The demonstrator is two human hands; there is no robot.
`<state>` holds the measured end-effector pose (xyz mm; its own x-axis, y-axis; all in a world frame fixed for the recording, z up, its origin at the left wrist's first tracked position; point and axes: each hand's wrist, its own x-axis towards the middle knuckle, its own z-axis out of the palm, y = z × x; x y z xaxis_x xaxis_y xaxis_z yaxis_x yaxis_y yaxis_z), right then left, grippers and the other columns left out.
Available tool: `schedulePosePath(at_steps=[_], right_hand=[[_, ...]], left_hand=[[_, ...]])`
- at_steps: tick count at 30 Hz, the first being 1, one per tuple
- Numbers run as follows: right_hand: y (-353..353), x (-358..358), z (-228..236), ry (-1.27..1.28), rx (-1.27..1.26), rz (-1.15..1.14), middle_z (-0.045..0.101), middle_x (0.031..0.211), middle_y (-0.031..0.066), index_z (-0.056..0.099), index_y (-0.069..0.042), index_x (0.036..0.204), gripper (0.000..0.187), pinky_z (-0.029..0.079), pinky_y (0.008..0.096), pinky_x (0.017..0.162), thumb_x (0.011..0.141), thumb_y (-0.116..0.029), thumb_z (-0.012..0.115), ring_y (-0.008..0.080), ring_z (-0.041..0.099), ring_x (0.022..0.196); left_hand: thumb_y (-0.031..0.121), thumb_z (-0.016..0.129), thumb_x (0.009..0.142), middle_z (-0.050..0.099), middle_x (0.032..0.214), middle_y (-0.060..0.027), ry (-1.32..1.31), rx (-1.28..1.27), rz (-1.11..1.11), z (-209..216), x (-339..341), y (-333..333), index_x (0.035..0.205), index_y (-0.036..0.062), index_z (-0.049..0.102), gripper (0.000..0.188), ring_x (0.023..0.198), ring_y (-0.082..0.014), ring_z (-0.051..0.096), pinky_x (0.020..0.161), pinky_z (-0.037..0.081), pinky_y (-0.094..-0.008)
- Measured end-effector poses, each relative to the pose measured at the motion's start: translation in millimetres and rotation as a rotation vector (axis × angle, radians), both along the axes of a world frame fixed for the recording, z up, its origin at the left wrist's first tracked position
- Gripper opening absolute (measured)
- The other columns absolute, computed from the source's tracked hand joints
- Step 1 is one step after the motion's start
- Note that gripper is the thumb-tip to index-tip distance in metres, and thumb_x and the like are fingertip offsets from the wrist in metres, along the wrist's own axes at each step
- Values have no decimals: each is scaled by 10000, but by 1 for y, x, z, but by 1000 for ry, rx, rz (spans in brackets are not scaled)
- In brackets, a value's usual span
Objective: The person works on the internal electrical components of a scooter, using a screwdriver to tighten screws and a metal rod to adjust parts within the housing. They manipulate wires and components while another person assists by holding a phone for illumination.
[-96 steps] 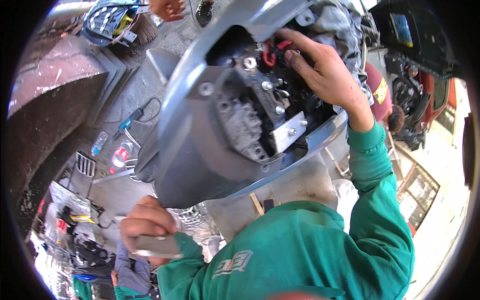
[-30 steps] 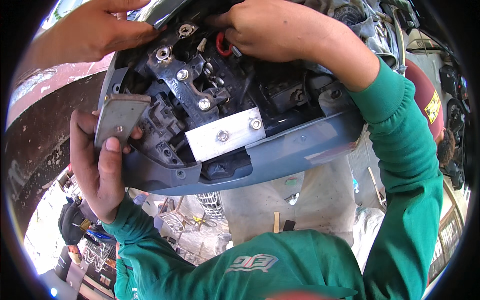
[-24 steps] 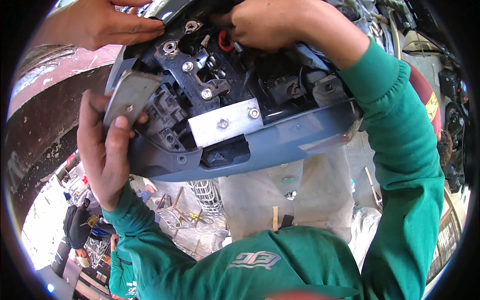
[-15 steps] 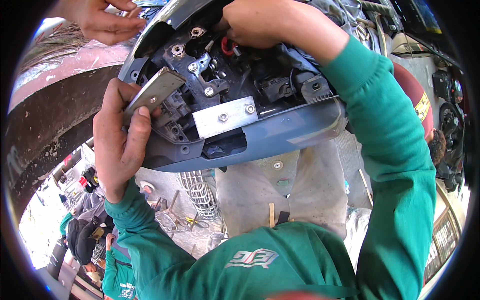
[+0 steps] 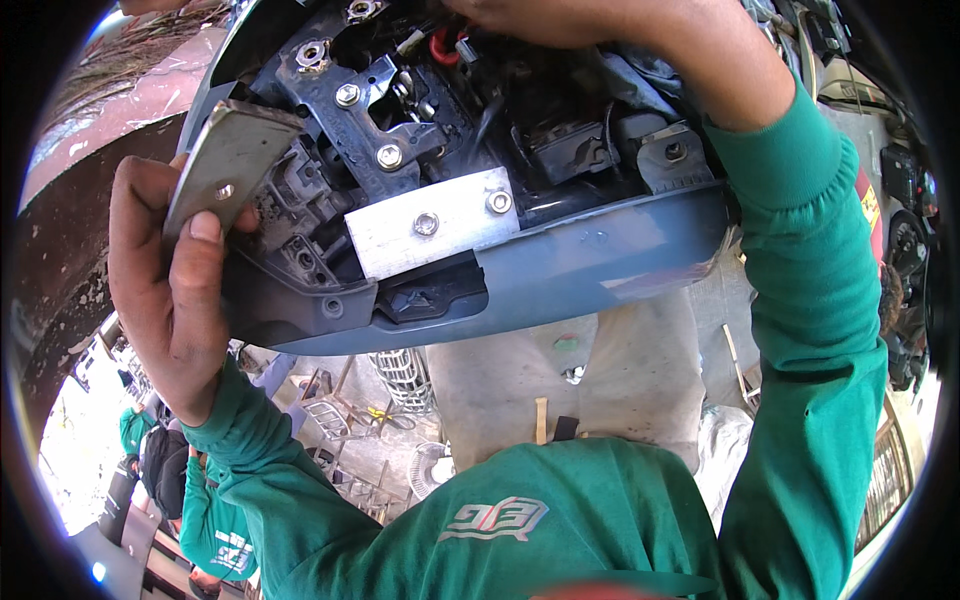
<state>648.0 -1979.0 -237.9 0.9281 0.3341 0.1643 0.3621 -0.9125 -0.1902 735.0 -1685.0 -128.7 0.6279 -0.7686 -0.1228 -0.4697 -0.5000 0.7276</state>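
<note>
Left hand [image 5: 165, 285] in a pinch grip, right hand [image 5: 545, 20] up at the top edge

The left hand is held upright at the end of a raised left arm [image 5: 275, 500]. Its thumb [image 5: 197, 265] points up on the near side, nail showing, while the fingers [image 5: 138, 205] bend round to the far side, knuckles to the left. The left wrist [image 5: 188, 372] is bare and nearly straight above its green cuff [image 5: 218, 412]. The right arm [image 5: 805, 300] goes up along the right, then slants left, its bare forearm [image 5: 730, 70] leading to the right hand, which the top edge partly cuts off; its fingertips are out of sight.
</note>
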Motion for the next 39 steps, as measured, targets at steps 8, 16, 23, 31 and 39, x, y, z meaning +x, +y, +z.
schedulePosePath(at_steps=[8,16,23,31,39], right_hand=[[19,16,-24,163,220,-344,725,793,203,784,-17,800,225,587,455,734,842,-212,680,365,731,777],[24,31,-46,378,13,-140,757,872,126,808,-78,853,229,600,438,753,845,-256,664,353,739,820],[14,34,-34,414,-136,54,712,1087,220,740,-29,1165,301,554,442,882,917,-123,596,393,696,973],[35,15,-8,540,156,-371,747,1001,200,755,-60,1121,269,582,458,844,904,-129,613,379,722,964],[30,28,-24,476,-21,-60,742,1083,176,775,-40,1031,229,584,429,869,900,-110,601,345,725,994]], left_hand=[[163,535,1031,634,1048,-92,-39,-20,-26,-5,8,-12,1223,-36,547,277,899,-141,639,792,513,-269],[145,545,991,655,936,-120,-128,-108,-135,-15,13,-27,1153,-8,589,228,827,-164,646,772,515,-315],[165,579,993,719,893,-103,-104,-59,-94,-19,22,-20,1187,27,591,239,926,-258,594,849,475,-380],[157,565,1001,701,901,-111,-103,-22,-101,-24,18,-23,1163,14,600,219,909,-250,609,827,481,-368],[184,559,1005,689,940,-116,-150,14,-95,-25,15,-20,1165,23,590,229,939,-264,551,859,463,-382]])
